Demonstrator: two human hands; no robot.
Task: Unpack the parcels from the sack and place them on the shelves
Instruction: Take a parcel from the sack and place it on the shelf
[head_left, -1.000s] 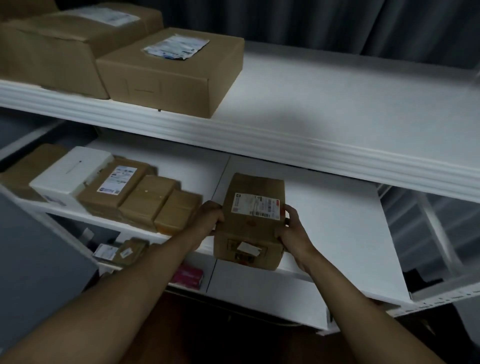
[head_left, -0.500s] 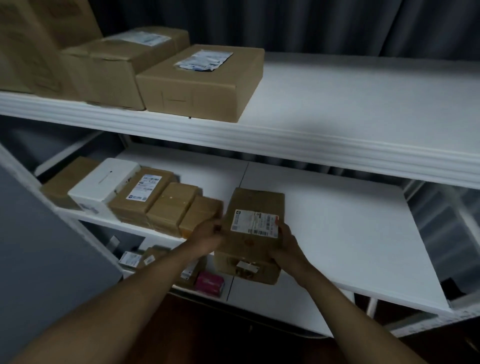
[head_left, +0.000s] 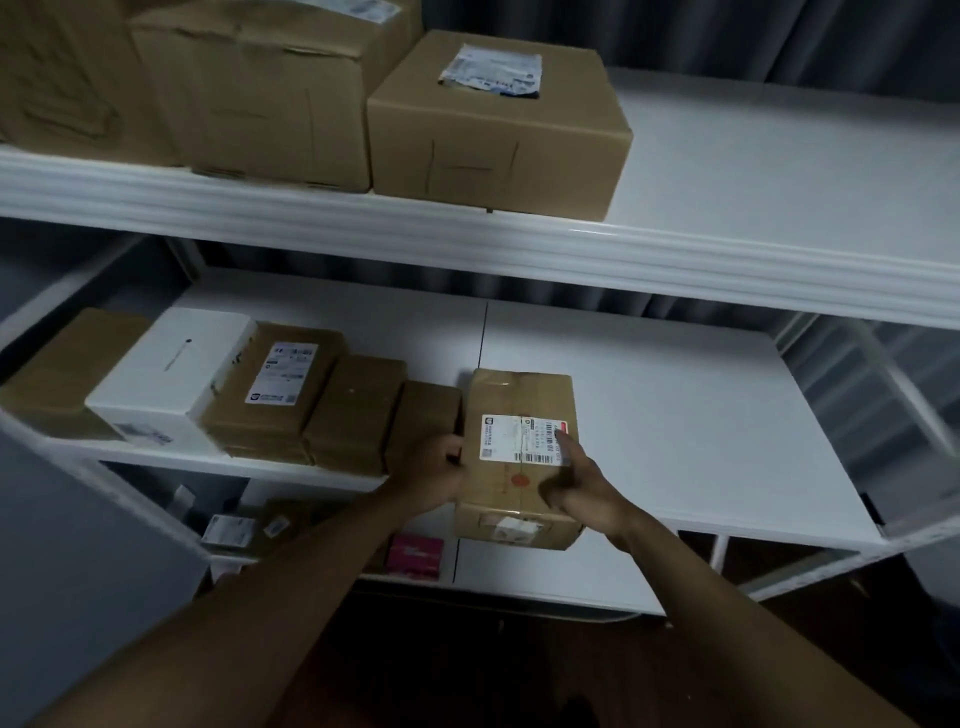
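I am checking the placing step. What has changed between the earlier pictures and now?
The labelled parcel now sits beside the row on the middle shelf. The right hand has let go of its side; fingers rest on top. The left hand still holds it. Other parcels stayed.

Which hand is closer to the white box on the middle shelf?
Left. The left hand is at the parcel's left side, towards the white box; the right hand rests on the parcel's right side.

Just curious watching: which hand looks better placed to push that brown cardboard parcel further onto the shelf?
Probably the right hand: it rests on the brown cardboard parcel, while the left hand sits wedged against the neighbouring small brown box.
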